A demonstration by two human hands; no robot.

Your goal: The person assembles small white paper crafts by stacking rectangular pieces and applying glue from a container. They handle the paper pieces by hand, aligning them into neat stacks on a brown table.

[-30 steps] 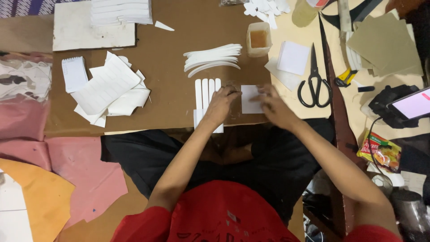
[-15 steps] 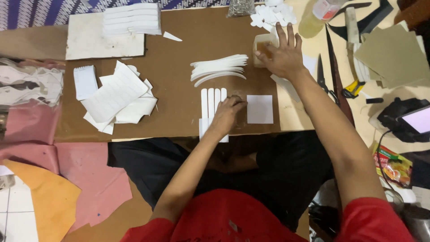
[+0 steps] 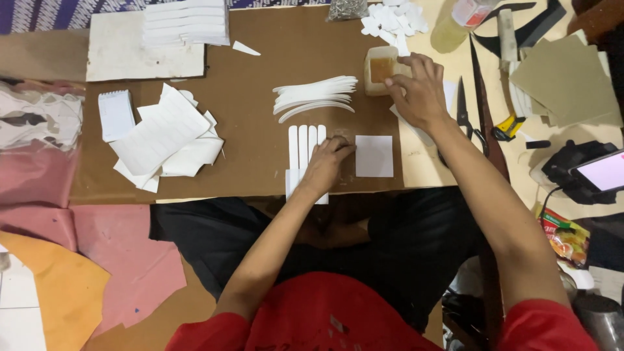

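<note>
My left hand (image 3: 325, 164) presses on the white strips (image 3: 303, 144) (laid side by side); at two o'clock my right hand (image 3: 416, 88) touches the glue tub (image 3: 379, 69), white square (image 3: 374, 156) between.

Left hand (image 3: 327, 164): palm down, fingers curled, pressed flat near the body, forearm angled in from lower left. Right hand (image 3: 416, 91): reached far and right, arm extended, fingers bent in a loose grasp.

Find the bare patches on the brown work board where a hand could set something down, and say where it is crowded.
Brown board: bare between the heap of white sheets and the curved strips, also above those strips. Crowded around the left hand, white square and right hand at the small container.
</note>
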